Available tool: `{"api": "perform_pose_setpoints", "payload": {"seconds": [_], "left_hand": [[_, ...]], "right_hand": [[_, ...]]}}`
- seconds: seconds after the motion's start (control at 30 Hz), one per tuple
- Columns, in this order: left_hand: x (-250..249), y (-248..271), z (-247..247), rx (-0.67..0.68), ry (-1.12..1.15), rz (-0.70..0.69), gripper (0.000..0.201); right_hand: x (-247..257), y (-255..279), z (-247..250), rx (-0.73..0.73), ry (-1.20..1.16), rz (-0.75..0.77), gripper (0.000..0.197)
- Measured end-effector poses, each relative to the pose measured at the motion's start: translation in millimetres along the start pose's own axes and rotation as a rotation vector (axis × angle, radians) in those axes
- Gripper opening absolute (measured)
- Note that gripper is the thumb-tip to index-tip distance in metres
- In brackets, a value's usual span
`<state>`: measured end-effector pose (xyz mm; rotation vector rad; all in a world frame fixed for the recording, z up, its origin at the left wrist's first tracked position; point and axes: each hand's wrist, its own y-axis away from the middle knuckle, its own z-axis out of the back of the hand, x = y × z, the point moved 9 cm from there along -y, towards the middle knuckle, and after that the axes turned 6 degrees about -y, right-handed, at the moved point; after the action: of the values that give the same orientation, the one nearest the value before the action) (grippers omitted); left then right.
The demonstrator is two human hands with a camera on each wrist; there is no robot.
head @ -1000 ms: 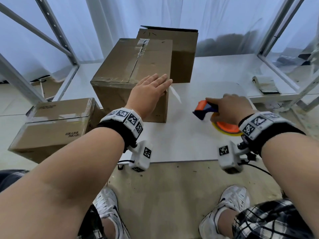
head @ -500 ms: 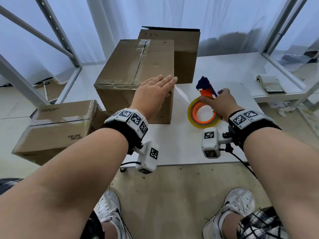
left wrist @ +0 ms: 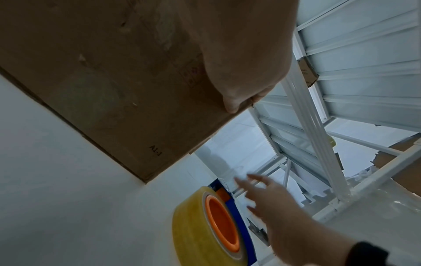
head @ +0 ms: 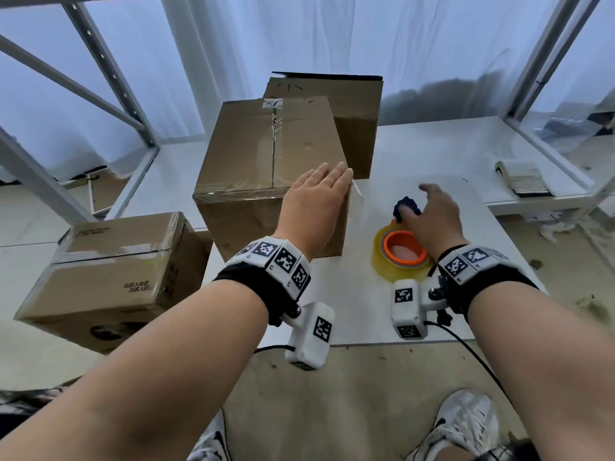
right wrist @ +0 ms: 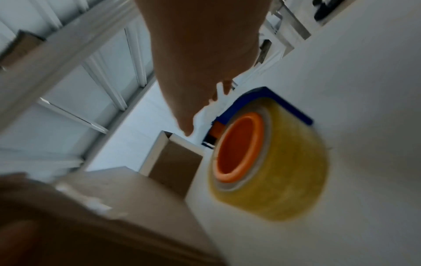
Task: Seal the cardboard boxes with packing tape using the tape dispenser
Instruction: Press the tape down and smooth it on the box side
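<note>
On the table (head: 382, 314), my right hand (head: 432, 217) has released the dispenser (head: 401, 257), fingers spread; left hand (head: 316, 204) flat on the box (head: 266, 154), sealed I think.

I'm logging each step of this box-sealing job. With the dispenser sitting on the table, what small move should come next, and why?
Probably the left hand smooths the loose tape end down the box corner. That hand lies flat on the taped top by that edge, the strip sticks out unpressed, and the right hand is open above the tape dispenser on the table.
</note>
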<state>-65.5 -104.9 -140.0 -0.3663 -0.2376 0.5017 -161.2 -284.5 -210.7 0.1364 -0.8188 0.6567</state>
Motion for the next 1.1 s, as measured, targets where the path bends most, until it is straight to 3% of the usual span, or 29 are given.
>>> {"api": "perform_pose_setpoints", "payload": {"seconds": [0.03, 0.1, 0.17, 0.23, 0.3, 0.43, 0.5, 0.6, 0.7, 0.8, 0.97, 1.03, 1.1], "left_hand": [[0.2, 0.5, -0.2, 0.004, 0.004, -0.001, 0.052], [3.3, 2.6, 0.2, 0.017, 0.025, -0.007, 0.055], [8.1, 6.5, 1.2, 0.041, 0.051, -0.028, 0.057], [16.8, 12.3, 5.5, 0.055, 0.043, -0.04, 0.057], [32.6, 19.5, 9.6, 0.068, 0.032, -0.015, 0.056], [67.9, 39.3, 7.8, 0.119, -0.011, 0.051, 0.056], [73.6, 45.7, 5.0, 0.146, -0.019, 0.053, 0.057], [73.4, 45.0, 7.4, 0.129, 0.0, 0.069, 0.055], [72.5, 43.9, 9.1, 0.099, 0.021, 0.123, 0.052], [70.6, 48.8, 5.5, 0.133, 0.005, 0.104, 0.06], [68.9, 52.0, 8.5, 0.26, 0.188, 0.026, 0.072], [73.7, 51.8, 26.8, 0.22, 0.349, 0.005, 0.065], [98.5, 53.8, 49.6, 0.099, 0.437, 0.077, 0.054]], "right_hand": [[20.7, -0.1, 4.2, -0.013, -0.144, 0.093, 0.055], [63.3, 8.9, 3.7, 0.093, -0.374, 0.206, 0.058], [85.9, 23.0, -14.3, 0.266, -0.433, 0.193, 0.07], [89.0, 38.2, -33.2, 0.337, -0.361, 0.145, 0.078], [88.8, 47.9, -38.8, 0.272, -0.279, 0.124, 0.073], [92.7, 50.1, -21.0, 0.02, -0.052, 0.176, 0.027], [95.2, 49.1, -4.5, -0.087, 0.131, 0.199, 0.017], [107.3, 46.9, 9.2, -0.171, 0.428, 0.319, 0.02], [113.7, 47.7, 2.9, -0.139, 0.605, 0.426, 0.023], [107.7, 51.4, -0.2, -0.08, 0.586, 0.405, 0.031], [92.1, 54.3, -2.9, 0.096, 0.656, 0.316, 0.082], [119.9, 61.5, 2.1, 0.037, 0.523, 0.44, 0.081], [165.3, 73.8, 0.3, -0.026, 0.344, 0.65, 0.067]]}}
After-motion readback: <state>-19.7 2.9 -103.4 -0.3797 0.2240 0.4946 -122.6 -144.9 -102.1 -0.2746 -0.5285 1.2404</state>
